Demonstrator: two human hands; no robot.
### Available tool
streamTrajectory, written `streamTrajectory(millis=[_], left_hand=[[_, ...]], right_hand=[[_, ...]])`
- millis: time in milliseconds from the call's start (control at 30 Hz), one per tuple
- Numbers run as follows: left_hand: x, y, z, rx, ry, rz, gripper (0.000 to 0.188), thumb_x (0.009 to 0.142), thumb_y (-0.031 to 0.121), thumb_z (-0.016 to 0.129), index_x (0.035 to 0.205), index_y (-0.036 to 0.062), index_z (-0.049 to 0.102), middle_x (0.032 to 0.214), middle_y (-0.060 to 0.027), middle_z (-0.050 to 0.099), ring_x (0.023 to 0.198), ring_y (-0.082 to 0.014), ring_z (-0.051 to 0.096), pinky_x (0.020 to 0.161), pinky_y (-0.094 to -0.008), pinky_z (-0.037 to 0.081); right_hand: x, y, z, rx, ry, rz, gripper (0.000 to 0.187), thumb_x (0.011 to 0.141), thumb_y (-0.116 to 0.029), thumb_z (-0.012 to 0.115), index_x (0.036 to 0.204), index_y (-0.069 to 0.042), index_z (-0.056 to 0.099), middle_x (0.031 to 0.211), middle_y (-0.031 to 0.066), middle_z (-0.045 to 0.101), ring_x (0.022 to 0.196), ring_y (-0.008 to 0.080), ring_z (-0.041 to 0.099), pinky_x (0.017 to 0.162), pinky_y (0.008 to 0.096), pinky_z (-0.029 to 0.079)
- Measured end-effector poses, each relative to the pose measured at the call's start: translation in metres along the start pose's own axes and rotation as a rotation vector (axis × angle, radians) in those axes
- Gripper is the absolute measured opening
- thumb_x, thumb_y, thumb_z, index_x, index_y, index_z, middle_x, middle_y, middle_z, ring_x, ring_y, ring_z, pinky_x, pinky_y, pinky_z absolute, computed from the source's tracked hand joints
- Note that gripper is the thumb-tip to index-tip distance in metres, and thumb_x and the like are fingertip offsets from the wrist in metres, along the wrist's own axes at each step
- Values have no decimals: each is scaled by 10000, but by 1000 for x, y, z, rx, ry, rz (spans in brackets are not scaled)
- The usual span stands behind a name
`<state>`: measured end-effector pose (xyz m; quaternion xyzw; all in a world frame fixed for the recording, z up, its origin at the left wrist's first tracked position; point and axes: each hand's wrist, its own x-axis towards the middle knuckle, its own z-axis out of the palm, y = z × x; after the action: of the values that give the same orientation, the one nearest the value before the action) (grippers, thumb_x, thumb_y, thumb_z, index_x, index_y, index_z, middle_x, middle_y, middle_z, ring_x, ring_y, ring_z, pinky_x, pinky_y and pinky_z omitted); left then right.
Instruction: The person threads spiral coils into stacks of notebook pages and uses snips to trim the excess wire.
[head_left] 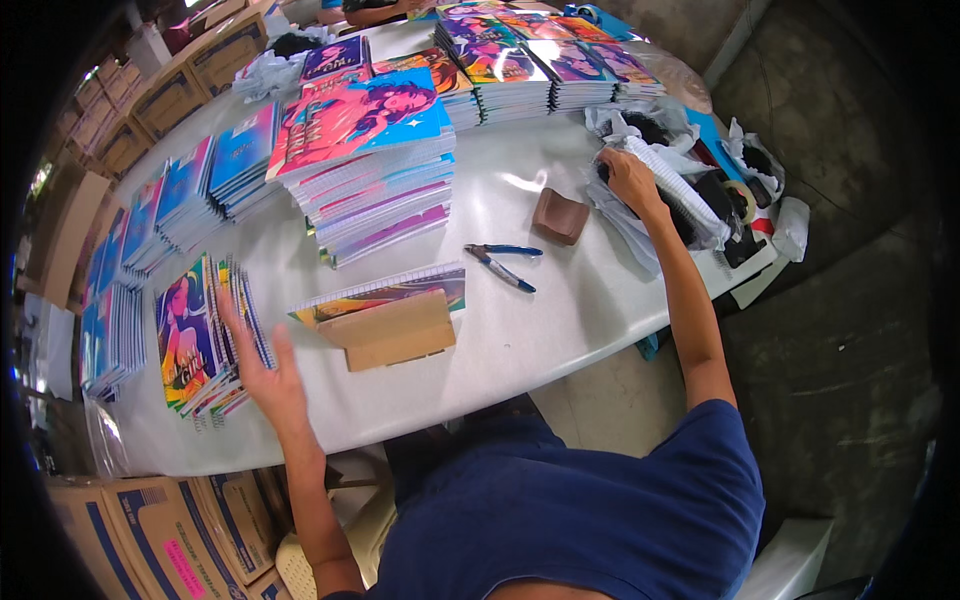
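My left hand (268, 378) is open, fingers stretched, beside a row of spiral notebooks (188, 335) with colourful covers at the left. My right hand (628, 178) reaches to a plastic bag (612, 222) of black items, which look like binding wires or coils, at the right. Its fingers are bent down and closed at the bag; whatever they grip is hidden. Between my hands, a notebook (385, 290) with a wire edge lies behind a folded brown cardboard piece (400, 333). Cutting pliers (497, 266) with blue and grey handles and a brown block (560, 217) lie near the middle.
A tall stack of notebooks (375, 190) stands behind the cardboard. More stacks (500, 65) line the far side, and blue-covered ones (245, 155) the left. A tape roll (741, 202) lies at right. Cartons (150, 530) stand below the table's left edge. Part of another person (378, 12) shows at the far side.
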<state>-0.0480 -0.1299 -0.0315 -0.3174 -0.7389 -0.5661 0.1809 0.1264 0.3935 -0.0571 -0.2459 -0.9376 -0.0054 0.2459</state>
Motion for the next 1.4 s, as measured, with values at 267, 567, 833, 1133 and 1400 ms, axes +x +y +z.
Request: streamTrajectory(millis=[267, 567, 833, 1133, 1400], left_hand=[[26, 73, 88, 581, -444, 441, 655, 814, 387, 673, 1386, 137, 472, 1475, -117, 388, 1398, -403, 241, 1083, -594, 221], [24, 63, 110, 451, -677, 340, 419, 893, 308, 596, 1285, 163, 573, 1279, -36, 599, 1173, -329, 556, 1009, -489, 405], [23, 61, 108, 440, -651, 367, 432, 886, 289, 612, 1298, 170, 561, 1276, -51, 600, 1154, -316, 572, 982, -462, 439], [19, 72, 112, 364, -655, 393, 525, 837, 256, 672, 1335, 185, 522, 1226, -57, 625, 1076, -316, 614, 833, -407, 526], [23, 84, 108, 501, -819, 281, 626, 816, 284, 693, 1377, 139, 455, 1233, -84, 618, 931, -327, 659, 724, -444, 546]], right_hand=[[-49, -207, -85, 906, -243, -159, 190, 762, 24, 706, 942, -40, 697, 839, 57, 644, 727, 138, 615, 612, 278, 451], [-59, -215, -62, 1142, -355, -112, 134, 791, -24, 723, 921, -41, 694, 858, 20, 618, 730, 104, 574, 621, 267, 457], [-59, -222, -77, 874, -329, -266, 137, 868, -94, 638, 944, 20, 635, 789, 93, 629, 695, 227, 601, 642, 365, 461], [-63, -231, -93, 538, -333, -446, 106, 871, -60, 583, 948, 11, 598, 793, 164, 632, 752, 336, 624, 685, 424, 478], [-63, -224, -91, 656, -295, -463, 159, 849, -111, 649, 917, -1, 557, 901, 149, 638, 814, 358, 621, 682, 445, 479]])
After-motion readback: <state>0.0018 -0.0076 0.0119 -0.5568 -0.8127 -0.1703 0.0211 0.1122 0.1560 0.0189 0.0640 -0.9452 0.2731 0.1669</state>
